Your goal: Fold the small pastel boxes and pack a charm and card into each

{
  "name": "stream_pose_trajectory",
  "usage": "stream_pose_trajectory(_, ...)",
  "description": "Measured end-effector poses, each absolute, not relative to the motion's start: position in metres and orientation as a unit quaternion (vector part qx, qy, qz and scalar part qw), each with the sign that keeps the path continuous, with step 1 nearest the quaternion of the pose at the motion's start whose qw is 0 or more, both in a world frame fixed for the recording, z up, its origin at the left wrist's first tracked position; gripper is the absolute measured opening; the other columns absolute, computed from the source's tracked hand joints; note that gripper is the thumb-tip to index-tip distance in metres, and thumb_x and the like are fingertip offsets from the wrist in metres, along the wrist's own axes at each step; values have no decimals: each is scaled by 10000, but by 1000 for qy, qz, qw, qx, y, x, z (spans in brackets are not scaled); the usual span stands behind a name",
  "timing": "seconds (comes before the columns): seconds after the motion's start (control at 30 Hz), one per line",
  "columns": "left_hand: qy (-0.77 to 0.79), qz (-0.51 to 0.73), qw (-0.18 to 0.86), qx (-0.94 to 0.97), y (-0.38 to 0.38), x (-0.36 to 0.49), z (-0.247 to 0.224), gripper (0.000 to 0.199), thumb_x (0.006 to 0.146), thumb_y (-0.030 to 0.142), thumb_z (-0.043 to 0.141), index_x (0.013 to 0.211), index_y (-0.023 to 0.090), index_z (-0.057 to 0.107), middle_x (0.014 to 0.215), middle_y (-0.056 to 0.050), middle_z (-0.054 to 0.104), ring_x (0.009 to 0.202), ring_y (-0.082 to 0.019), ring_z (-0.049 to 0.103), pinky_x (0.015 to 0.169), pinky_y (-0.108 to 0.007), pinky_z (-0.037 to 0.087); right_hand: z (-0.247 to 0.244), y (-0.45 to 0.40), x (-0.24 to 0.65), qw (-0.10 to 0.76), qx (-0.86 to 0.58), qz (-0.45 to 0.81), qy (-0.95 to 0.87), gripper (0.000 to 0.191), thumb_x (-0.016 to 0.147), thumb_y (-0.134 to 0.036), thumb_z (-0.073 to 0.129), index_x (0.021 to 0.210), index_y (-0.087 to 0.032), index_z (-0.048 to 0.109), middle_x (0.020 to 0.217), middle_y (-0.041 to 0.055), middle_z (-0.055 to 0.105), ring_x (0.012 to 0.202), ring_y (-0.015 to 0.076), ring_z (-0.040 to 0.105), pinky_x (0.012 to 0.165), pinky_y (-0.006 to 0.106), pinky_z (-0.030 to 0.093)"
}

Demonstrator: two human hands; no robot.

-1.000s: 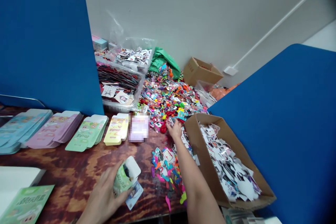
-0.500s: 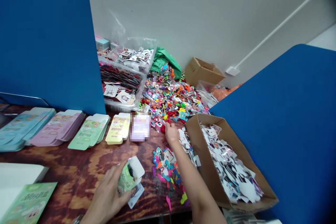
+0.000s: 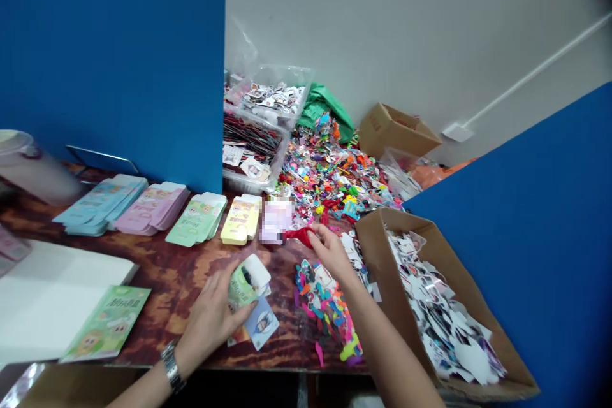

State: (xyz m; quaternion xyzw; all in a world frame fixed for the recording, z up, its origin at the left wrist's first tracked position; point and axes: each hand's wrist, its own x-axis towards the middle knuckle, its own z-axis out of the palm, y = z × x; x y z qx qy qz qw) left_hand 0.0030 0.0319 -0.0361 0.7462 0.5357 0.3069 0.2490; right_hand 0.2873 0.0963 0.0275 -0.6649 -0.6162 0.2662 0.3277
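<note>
My left hand (image 3: 208,309) is wrapped round a small green printed carton (image 3: 240,288), its white flap standing open and something dark showing inside. Beneath that carton, a card with a portrait (image 3: 262,324) sticks out, with part of an orange card beside it. Between the fingertips of my right hand (image 3: 329,254) is a limp, shiny red item (image 3: 299,236) of a kind I cannot make out, held above the table. A heap of colourful trinkets (image 3: 329,188) lies just beyond this hand. Below it is a smaller pile of coloured balloon-like pieces and stickers (image 3: 322,296).
Flat cartons in blue (image 3: 102,204), pink (image 3: 152,205), green (image 3: 197,218) and yellow (image 3: 241,220) line the table. A cardboard box of stickers (image 3: 377,255) stands at right. Clear bins (image 3: 268,182) are behind, between blue partitions (image 3: 115,64). A green booklet (image 3: 109,322) lies front left.
My right hand has drawn back from the trinket heap with the red item in its fingers. My left hand still holds the green carton. The view has swung left.
</note>
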Motion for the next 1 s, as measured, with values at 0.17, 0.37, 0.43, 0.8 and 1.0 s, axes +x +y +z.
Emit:
stream_pose_trajectory(0.17,549,299,243,741,32,1,-27,709,804,450,660,1400,190,377,1249,-132,590,1161,-305,571,972,-440,478,48,52,214,360,-600,321,-638,203,942,-323,505,1006,-191,645,859,24,696,720,155,631,645,239,469)
stream_pose_trajectory(0.37,570,299,219,733,24,-7,-27,705,804,407,648,1404,172,362,1224,-142,585,1131,-312,573,942,-447,488,55,30,178,318,-503,279,-753,175,940,-194,507,1009,-193,667,933,57,682,883,179,630,782,264,458)
stream_pose_trajectory(0.43,561,296,207,744,23,-11,-27,699,799,366,648,1407,171,362,1222,-140,585,1117,-311,573,934,-448,488,57,33,179,290,-485,309,-765,160,929,-178,529,978,-194,680,904,43,681,851,167,628,764,253,449)
stream_pose_trajectory(0.8,522,306,169,778,20,-18,-16,714,820,349,641,1437,194,317,1244,-133,569,1101,-297,550,918,-418,477,78,52,198,207,-462,396,-767,165,894,-132,553,956,-194,693,875,1,703,771,137,629,710,222,434)
stream_pose_trajectory(1.0,513,315,161,782,18,-14,-11,700,814,297,631,1438,202,326,1192,-120,584,1032,-287,563,875,-414,489,68,46,181,215,-496,247,-804,142,887,-132,576,999,-196,636,963,52,672,883,189,630,780,274,469)
